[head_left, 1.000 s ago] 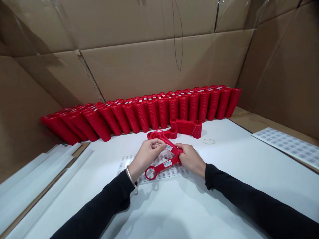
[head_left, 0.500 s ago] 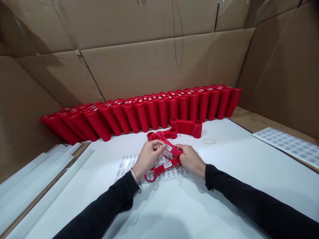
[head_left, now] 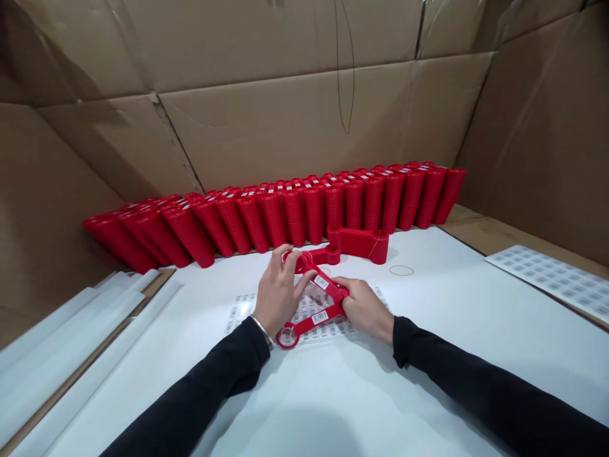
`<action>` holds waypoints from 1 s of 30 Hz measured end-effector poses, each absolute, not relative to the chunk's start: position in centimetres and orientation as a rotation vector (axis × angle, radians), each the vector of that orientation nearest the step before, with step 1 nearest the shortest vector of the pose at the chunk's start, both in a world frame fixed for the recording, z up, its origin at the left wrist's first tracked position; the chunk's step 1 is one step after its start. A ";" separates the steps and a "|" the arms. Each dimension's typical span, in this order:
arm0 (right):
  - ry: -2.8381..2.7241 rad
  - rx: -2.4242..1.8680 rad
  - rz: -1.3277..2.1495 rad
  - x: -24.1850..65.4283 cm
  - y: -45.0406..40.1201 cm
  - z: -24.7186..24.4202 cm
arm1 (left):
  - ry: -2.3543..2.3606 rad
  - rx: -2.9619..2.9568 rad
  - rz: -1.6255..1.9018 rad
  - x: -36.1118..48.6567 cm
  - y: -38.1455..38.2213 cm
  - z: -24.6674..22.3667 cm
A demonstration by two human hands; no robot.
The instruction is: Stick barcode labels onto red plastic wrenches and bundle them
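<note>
My right hand (head_left: 367, 310) is closed around the near-right ends of red ring-ended plastic strips, fanned into a V. The upper strip (head_left: 328, 283) carries a white barcode label, and so does the lower strip (head_left: 304, 325), whose open ring lies toward me. At the far ring of the upper strip, my left hand (head_left: 278, 289) grips with its fingers on the far side and its thumb on the near side. Underneath lies a sheet of barcode labels (head_left: 242, 310), partly covered by the strips and hands. Just beyond stand more red strips (head_left: 358, 242), bundled with a rubber band.
A long row of stacked red strips (head_left: 299, 219) lines the cardboard wall (head_left: 285, 127) at the back. A loose rubber band (head_left: 401, 271) lies on the white tabletop (head_left: 428, 304). Another label sheet (head_left: 554, 276) is at right, and white sheets (head_left: 71, 330) lie at left.
My left hand has shifted from pinching near the upper strip's label to gripping its far ring, with fingers more extended. My right hand keeps its hold.
</note>
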State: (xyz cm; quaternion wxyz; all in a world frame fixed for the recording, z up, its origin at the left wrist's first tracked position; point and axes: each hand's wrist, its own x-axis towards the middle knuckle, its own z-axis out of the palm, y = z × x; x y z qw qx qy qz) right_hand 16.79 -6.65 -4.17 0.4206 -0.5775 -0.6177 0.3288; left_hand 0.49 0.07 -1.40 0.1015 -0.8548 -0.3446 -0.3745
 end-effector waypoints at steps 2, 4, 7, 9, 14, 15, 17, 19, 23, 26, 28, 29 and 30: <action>-1.547 -1.441 0.811 16.9 -6.6 -4.2 | -1.034 -2.623 -1.220 0.3 0.3 -0.9; -1.522 -1.444 0.827 17.0 -6.6 -4.2 | -1.017 -2.711 -1.340 0.3 0.3 -0.5; -1.473 -1.449 0.854 17.3 -6.5 -4.3 | -0.965 -2.738 -1.480 0.2 0.3 0.0; -1.456 -1.440 0.843 17.4 -6.4 -4.4 | -0.955 -2.727 -1.543 0.2 0.3 0.0; -1.369 -1.396 0.880 17.7 -6.1 -4.8 | -1.015 -2.774 -1.530 0.2 0.2 -0.2; -1.351 -1.391 0.883 17.7 -6.0 -4.9 | -1.019 -2.795 -1.483 0.2 0.1 -0.1; -1.331 -1.399 0.869 17.9 -6.0 -5.0 | -1.037 -2.858 -1.351 0.1 -0.1 0.0; -1.329 -1.417 0.862 17.9 -6.0 -5.1 | -1.121 -2.939 -1.131 0.0 -0.2 0.1; -1.376 -1.418 0.861 17.8 -6.0 -5.1 | -1.334 -2.976 -0.503 -0.4 0.2 -0.1; -1.464 -1.434 0.832 17.5 -6.2 -4.9 | -1.364 -2.933 -0.244 -0.7 0.6 -0.4; -1.501 -1.458 0.819 17.3 -6.4 -4.7 | -1.384 -2.941 -0.167 -0.7 0.7 -0.5; -1.507 -1.473 0.817 17.3 -6.5 -4.6 | -1.394 -2.955 -0.144 -0.7 0.7 -0.5; -1.510 -1.486 0.820 17.3 -6.6 -4.5 | -1.405 -2.969 -0.128 -0.7 0.7 -0.5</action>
